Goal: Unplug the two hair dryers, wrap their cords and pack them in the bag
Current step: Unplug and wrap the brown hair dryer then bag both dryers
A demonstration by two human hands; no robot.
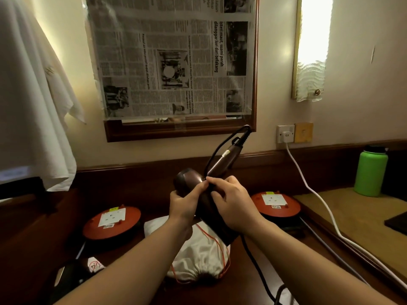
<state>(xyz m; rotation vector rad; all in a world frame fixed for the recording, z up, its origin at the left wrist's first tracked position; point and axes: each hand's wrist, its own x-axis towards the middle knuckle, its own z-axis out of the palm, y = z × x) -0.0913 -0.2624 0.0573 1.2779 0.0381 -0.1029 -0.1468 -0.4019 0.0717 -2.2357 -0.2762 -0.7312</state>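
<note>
A dark brown hair dryer (220, 165) is held up in the middle of the head view, its handle pointing up and to the right. My left hand (186, 202) grips its round body from the left. My right hand (231, 204) holds the barrel and pinches the black cord (256, 264) against it; the cord loops from the handle tip and trails down to the lower right. Below the hands lies a white drawstring bag (201, 259) with an orange string. A second dark dryer (87, 268) with a white label lies at the lower left, partly hidden.
Two orange extension reels (111, 220) (276, 204) sit on the dark wooden desk. A white plug (286, 135) sits in the wall socket, its white cable running down to the right. A green bottle (371, 172) stands at far right. A newspaper-covered mirror (174, 60) hangs above.
</note>
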